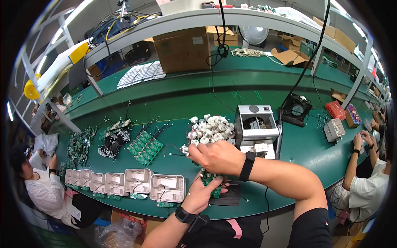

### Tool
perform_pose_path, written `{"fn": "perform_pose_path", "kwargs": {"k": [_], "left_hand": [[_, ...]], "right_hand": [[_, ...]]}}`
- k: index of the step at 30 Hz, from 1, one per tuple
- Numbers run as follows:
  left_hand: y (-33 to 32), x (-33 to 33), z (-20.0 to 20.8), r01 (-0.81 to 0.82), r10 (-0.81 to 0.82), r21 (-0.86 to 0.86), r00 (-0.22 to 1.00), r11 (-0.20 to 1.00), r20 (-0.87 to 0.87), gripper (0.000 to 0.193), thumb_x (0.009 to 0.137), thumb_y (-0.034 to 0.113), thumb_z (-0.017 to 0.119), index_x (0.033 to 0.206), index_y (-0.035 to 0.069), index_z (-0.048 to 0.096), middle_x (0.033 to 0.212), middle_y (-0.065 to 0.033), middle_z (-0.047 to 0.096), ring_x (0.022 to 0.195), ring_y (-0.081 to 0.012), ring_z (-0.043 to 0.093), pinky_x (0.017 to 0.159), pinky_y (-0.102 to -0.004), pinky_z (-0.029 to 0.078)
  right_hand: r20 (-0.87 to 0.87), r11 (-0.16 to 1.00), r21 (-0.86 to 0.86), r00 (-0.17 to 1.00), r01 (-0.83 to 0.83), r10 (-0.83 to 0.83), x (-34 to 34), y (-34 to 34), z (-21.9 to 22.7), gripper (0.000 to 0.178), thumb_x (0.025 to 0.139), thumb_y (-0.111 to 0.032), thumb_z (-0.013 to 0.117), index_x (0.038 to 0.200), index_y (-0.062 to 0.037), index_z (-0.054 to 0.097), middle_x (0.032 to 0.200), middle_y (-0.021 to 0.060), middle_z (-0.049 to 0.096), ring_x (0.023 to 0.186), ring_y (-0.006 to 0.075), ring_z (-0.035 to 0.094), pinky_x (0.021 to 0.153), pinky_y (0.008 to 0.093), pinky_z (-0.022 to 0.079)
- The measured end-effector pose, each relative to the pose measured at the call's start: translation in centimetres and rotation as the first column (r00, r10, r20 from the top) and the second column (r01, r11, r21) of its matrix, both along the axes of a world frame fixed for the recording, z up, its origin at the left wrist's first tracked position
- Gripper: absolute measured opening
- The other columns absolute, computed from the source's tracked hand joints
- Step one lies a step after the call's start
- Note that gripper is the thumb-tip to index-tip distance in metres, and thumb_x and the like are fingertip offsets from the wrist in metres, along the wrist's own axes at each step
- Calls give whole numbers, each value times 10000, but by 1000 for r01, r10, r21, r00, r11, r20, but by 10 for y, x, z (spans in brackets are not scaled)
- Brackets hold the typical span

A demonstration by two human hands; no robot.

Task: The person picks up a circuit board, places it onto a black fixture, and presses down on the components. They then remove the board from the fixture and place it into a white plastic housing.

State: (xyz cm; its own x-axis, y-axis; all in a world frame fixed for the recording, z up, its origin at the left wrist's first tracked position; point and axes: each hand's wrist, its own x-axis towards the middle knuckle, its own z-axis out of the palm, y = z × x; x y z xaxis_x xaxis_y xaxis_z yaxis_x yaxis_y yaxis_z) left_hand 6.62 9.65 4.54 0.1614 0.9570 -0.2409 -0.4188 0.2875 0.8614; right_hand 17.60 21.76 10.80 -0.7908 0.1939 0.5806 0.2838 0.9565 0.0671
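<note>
My left hand (202, 193) grips a green circuit board (216, 191) near the table's front edge, above a dark flat pad (229, 195). Just above it, my right hand (218, 156) is closed with its fingertips together, and whatever it pinches is mostly hidden by the fingers. Its fingertips are at the near edge of a pile of white round parts with thin wires (211, 129). To the left stands a row of several open, light grey plastic housings (167, 177), with green boards lying along their front sides.
Beyond my right hand stands a silver and white boxy machine (257, 120), with a black fan (296, 109) to its right. Green board panels (145, 147) and bundled wires (115, 140) lie at left. A co-worker sits on each side. A shelf (264, 13) spans overhead; a cable hangs down.
</note>
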Motion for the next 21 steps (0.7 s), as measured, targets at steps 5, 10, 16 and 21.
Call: {"fn": "perform_pose_path", "kwargs": {"k": [5, 10, 16, 21], "left_hand": [[8, -1, -2, -121, 124, -109, 992, 987, 19, 249, 1050, 159, 629, 1270, 53, 579, 1115, -69, 685, 957, -181, 684, 736, -337, 605], [-1, -23, 13, -121, 118, -85, 992, 989, -39, 234, 1058, 177, 613, 1255, 53, 593, 1106, -62, 677, 965, -167, 672, 685, -305, 581], [-5, -38, 26, -188, 194, -89, 979, 978, 61, 264, 1074, 266, 588, 1281, 103, 586, 1203, -66, 684, 1053, -202, 677, 817, -380, 583], [-13, -30, -1, -74, 37, 42, 820, 996, 571, 332, 1088, 362, 525, 1311, 130, 604, 1274, -91, 676, 1137, -248, 667, 980, -480, 540]], "right_hand": [[-53, 999, 53, 999, 14, -11, -2, 3, -3, 206, 1015, -233, 613, 986, -37, 559, 656, 100, 628, 534, 269, 664, 452, 390, 519], [-170, 995, -82, 983, 63, -76, 13, 13, 28, 184, 1004, -219, 636, 991, -46, 575, 649, 109, 621, 557, 289, 666, 468, 396, 523], [-287, 913, -373, 956, -167, 57, 32, -5, 50, 203, 977, -245, 691, 955, -71, 587, 651, 109, 615, 559, 333, 645, 478, 419, 519], [-82, 874, -346, 939, -341, 334, 20, -27, 43, 215, 972, -266, 698, 933, -83, 591, 650, 115, 611, 544, 333, 635, 472, 411, 514]]}}
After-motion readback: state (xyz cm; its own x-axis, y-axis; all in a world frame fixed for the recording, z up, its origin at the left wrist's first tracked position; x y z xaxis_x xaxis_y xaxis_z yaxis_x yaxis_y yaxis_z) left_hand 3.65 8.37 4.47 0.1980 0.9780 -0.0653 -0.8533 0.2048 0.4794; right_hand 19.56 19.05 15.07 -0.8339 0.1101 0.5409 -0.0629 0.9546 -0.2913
